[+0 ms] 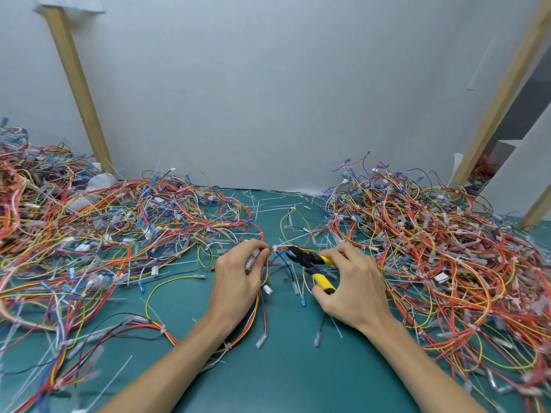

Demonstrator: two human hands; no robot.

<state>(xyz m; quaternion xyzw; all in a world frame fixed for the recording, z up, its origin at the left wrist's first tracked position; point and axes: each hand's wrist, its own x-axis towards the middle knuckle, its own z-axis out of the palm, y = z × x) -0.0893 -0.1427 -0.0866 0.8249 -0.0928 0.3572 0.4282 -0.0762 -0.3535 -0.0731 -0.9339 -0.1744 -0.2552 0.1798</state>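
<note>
Green matting (298,368) bears a wire bundle (272,249) lying left-right, pinched by the left hand (241,272), while the right hand (348,281) grips cutters (310,260) nosing its right side.

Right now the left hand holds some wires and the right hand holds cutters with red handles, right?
Not quite: the head view shows the cutters have yellow handles, not red. The left hand does hold some wires, and the right hand holds the cutters.
</note>
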